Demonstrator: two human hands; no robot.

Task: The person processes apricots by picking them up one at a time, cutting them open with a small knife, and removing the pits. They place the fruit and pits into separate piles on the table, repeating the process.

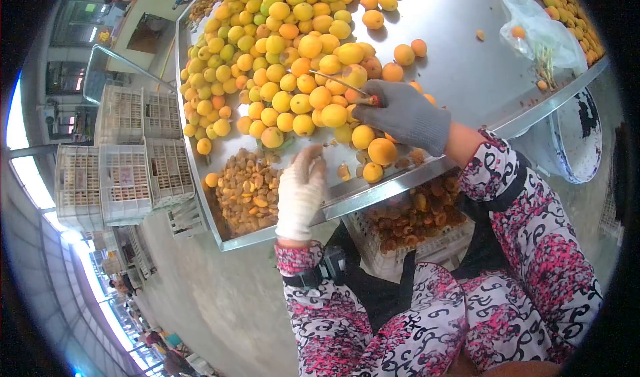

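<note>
Yellow-orange fruits (293, 77) lie heaped on a metal table (453, 50). My right hand (407, 114), in a grey glove, is closed on a thin stick-like tool with a red part at its grip, its shaft pointing left over the fruits. My left hand (303, 187), in a white glove, is at the table's front edge, fingers slightly bent toward the fruits; whether anything is between them is hidden. Brown pits (247, 187) are piled left of it. A few loose fruits (382, 152) sit between my hands.
Below the table edge stands a crate (380, 254) of halved fruits (420, 214). Stacked white crates (123, 177) are at the left. A clear plastic bag (543, 30) and stems lie at the table's right, above a white bucket (577, 137). People are in the far background.
</note>
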